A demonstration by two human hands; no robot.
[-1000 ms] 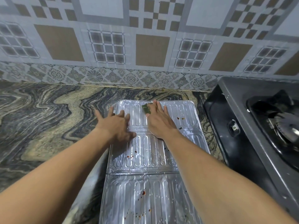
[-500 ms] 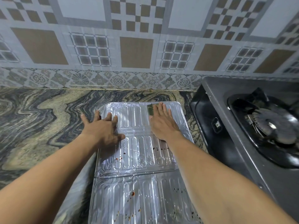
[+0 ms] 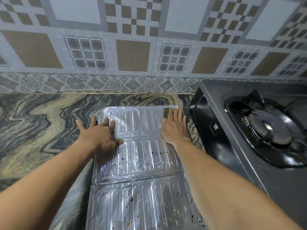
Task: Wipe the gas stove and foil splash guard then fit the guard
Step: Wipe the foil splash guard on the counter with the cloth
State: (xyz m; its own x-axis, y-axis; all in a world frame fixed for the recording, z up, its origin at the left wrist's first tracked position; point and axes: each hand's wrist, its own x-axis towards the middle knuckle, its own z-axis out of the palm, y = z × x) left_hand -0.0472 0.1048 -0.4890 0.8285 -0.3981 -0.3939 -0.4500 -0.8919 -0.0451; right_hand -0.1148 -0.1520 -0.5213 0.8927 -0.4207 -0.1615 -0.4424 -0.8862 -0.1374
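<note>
The foil splash guard lies flat on the marbled bench, just left of the gas stove. Its near panel carries scattered red-brown specks. Beyond the fold, a few more sit on the far panel.

The left hand rests flat at the far panel's left edge. Its grip is released, the fingers spread, with the thumb on the foil and the outer fingers out on the bench. A second ago it lay further onto the foil; now it straddles the edge.

The right hand has slid from the middle of the far panel to its far right corner. Its grip is also released: straight fingers press a green pad flat against the foil, with only a strip of the pad showing by the fingertips.

To the right, the stove's knob and black burner are in view. The patterned tiled wall rises behind the bench.
</note>
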